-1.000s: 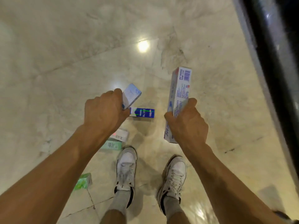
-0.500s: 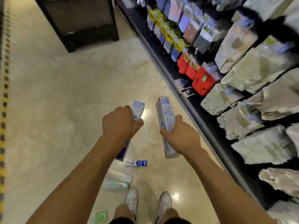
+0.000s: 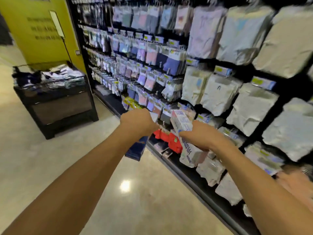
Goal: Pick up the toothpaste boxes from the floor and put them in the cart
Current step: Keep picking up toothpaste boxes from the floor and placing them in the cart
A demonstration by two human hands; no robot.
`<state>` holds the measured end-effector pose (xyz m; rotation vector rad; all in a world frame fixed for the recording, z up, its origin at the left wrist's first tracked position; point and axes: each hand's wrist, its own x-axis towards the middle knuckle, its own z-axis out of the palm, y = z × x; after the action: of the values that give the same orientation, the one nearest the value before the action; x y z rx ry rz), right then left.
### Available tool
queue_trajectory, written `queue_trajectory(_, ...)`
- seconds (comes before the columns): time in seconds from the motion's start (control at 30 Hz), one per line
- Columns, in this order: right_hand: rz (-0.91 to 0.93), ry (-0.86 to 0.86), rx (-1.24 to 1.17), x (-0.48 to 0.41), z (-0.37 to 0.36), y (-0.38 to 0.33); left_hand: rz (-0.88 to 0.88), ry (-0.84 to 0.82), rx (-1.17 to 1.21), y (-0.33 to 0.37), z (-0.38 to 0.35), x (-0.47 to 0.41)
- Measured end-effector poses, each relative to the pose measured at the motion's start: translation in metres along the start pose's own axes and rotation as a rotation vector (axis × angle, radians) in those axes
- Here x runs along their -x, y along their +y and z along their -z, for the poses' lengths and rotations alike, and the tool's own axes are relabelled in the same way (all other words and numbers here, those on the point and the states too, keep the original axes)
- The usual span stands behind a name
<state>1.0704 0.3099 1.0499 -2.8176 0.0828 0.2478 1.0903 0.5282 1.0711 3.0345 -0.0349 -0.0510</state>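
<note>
— Where are the boxes?
— Up over the floor (image 3: 135, 200). My right hand (image 3: 201, 139) curls tight round the white toothpaste box (image 3: 182, 122). My left hand (image 3: 137, 123) grips the blue toothpaste box (image 3: 136, 150). Shelves (image 3: 220, 82) of packs stand just past them.

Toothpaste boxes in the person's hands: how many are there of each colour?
blue box, held in the left hand: 1
white box, held in the right hand: 1
Total: 2
</note>
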Motion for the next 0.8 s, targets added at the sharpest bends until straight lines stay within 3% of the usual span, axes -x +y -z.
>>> queue_trajectory(0.33,-0.404,0.163,-0.117,0.15,0.107,0.074,-0.504,-0.018,0.013,0.13,0.094,0.034)
queue_trajectory(0.8,-0.908,0.386,-0.275,0.468,0.1,0.261,-1.048,-0.146,0.021,0.395,0.036,0.273)
